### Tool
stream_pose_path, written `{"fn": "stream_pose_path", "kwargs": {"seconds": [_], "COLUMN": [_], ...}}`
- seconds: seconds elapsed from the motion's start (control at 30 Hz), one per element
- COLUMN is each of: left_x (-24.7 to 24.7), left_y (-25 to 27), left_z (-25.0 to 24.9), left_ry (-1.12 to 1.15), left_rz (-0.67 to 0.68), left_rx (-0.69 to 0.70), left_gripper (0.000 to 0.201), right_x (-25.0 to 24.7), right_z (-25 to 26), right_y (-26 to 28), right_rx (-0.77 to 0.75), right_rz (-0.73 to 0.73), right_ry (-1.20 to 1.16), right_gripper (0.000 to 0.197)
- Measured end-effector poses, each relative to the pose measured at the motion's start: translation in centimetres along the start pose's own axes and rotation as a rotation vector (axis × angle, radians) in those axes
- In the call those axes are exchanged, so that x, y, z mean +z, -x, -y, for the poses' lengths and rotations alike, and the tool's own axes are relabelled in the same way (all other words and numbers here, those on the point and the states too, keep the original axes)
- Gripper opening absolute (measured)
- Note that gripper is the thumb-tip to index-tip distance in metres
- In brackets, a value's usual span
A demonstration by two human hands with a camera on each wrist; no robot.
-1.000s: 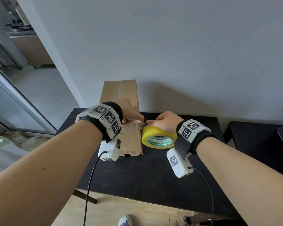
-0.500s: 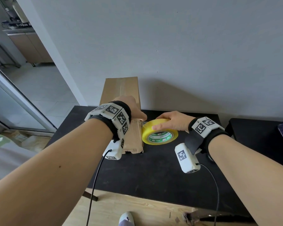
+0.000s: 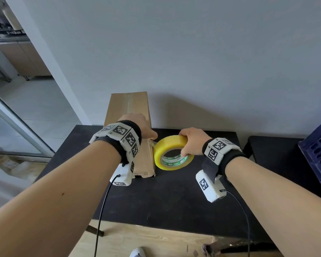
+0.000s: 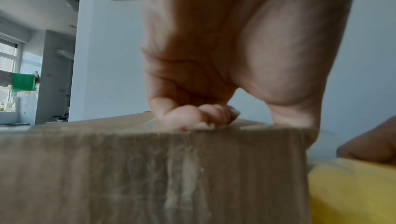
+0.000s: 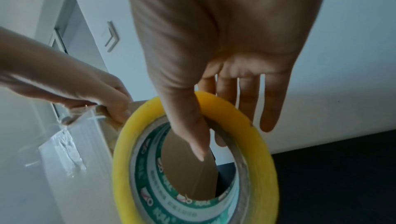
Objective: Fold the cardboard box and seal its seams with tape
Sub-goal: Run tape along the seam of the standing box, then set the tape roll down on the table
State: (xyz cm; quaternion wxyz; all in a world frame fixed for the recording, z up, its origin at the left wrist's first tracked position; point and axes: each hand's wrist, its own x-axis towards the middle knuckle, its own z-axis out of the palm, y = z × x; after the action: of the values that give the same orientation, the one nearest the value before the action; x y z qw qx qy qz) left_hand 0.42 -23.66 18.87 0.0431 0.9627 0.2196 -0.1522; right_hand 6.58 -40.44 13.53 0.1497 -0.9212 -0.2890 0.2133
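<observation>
Head view: a long brown cardboard box (image 3: 130, 115) lies on the black table (image 3: 174, 197) with its long axis running away from the person toward the grey wall (image 3: 193, 52). The left hand (image 3: 139, 127) sits on the box's top, its thumb down at the right edge. Just to the right, touching or nearly touching that edge, is the yellow roll of packing tape with a green-printed core (image 3: 171, 153), tilted up on its rim and gripped by the right hand (image 3: 192, 141). A short clear strip bridges roll and box under the left thumb. So the seam runs lengthwise, and the roll starts at the near-right part of the box; the coming pull probably has to follow that axis, with the right hand carrying it.

Left wrist view: the left hand (image 4: 214, 58) has curled fingertips (image 4: 188, 117) pressing on the top face of the box (image 4: 128, 168), and nothing enclosed in them. The yellow roll (image 4: 353, 193) shows at lower right.

Right wrist view: the right hand (image 5: 214, 41) pinches the roll (image 5: 257, 143), thumb through the core, 4 fingers straight behind the outer rim. The left hand (image 5: 102, 95) pins the wrinkled clear tape end (image 5: 64, 139) at the box corner.
</observation>
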Motion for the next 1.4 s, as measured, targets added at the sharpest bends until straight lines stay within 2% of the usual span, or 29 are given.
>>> {"fn": "stream_pose_path", "kwargs": {"seconds": [0.23, 0.37, 0.4, 0.5, 0.53, 0.6, 0.67, 0.8, 0.9, 1.0, 1.1, 1.17, 1.23, 1.33, 1.4], "left_x": [0.1, -0.6, -0.9, -1.8, -2.2, -2.6, -2.8, -2.7, -2.5, -2.1, -1.7, -1.4, -1.1, -0.8, -0.6], "left_y": [0.4, 0.6, 0.8, 1.5, 1.7, 1.9, 2.0, 1.8, 1.5, 1.2, 0.4, -0.2, -0.8, -1.1, -1.2], "left_z": [0.5, 2.2, 2.5, 2.5, 2.2, 1.6, 0.8, -0.6, -1.2, -1.6, -1.4, -1.1, -0.8, -0.9, -1.0], "left_ry": [0.077, 0.418, 0.444, 0.356, 0.366, 0.394, 0.373, 0.266, 0.233, 0.221, 0.272, 0.316, 0.388, 0.502, 0.523], "left_rz": [-0.002, 0.110, 0.052, -0.279, -0.313, -0.252, -0.151, -0.078, -0.069, -0.116, -0.165, -0.178, -0.171, -0.149, -0.140], "left_rx": [0.004, 0.055, 0.094, 0.222, 0.265, 0.357, 0.419, 0.449, 0.441, 0.431, 0.402, 0.372, 0.353, 0.344, 0.340], "left_gripper": [0.040, 0.051, 0.050, 0.035, 0.030, 0.028, 0.037, 0.048, 0.041, 0.037, 0.034, 0.034, 0.035, 0.030, 0.029], "right_x": [-1.5, -2.0, -2.1, -2.6, -2.8, -3.3, -3.7, -4.1, -4.2, -4.2, -5.1, -5.7, -5.4, -3.3, -1.4], "right_z": [0.4, 0.7, 0.8, 1.5, 1.8, 2.3, 2.6, 2.8, 2.8, 2.6, 1.5, -0.1, -2.5, -6.7, -8.9], "right_y": [1.5, 2.2, 2.4, 2.5, 2.5, 2.6, 2.7, 2.7, 2.7, 2.3, 2.2, 2.3, 2.4, 2.3, 2.1], "right_rx": [0.000, -0.011, -0.017, -0.064, -0.083, -0.110, -0.126, -0.147, -0.153, -0.168, -0.167, -0.137, -0.050, 0.185, 0.349], "right_rz": [-0.163, -0.240, -0.256, -0.295, -0.308, -0.328, -0.339, -0.389, -0.411, -0.398, -0.369, -0.372, -0.408, -0.415, -0.323], "right_ry": [-0.016, -0.013, -0.018, -0.007, 0.003, 0.016, 0.012, 0.000, -0.035, -0.022, -0.125, -0.220, -0.268, -0.281, -0.220], "right_gripper": [0.051, 0.048, 0.048, 0.048, 0.048, 0.048, 0.048, 0.047, 0.054, 0.058, 0.066, 0.067, 0.057, 0.034, 0.022]}}
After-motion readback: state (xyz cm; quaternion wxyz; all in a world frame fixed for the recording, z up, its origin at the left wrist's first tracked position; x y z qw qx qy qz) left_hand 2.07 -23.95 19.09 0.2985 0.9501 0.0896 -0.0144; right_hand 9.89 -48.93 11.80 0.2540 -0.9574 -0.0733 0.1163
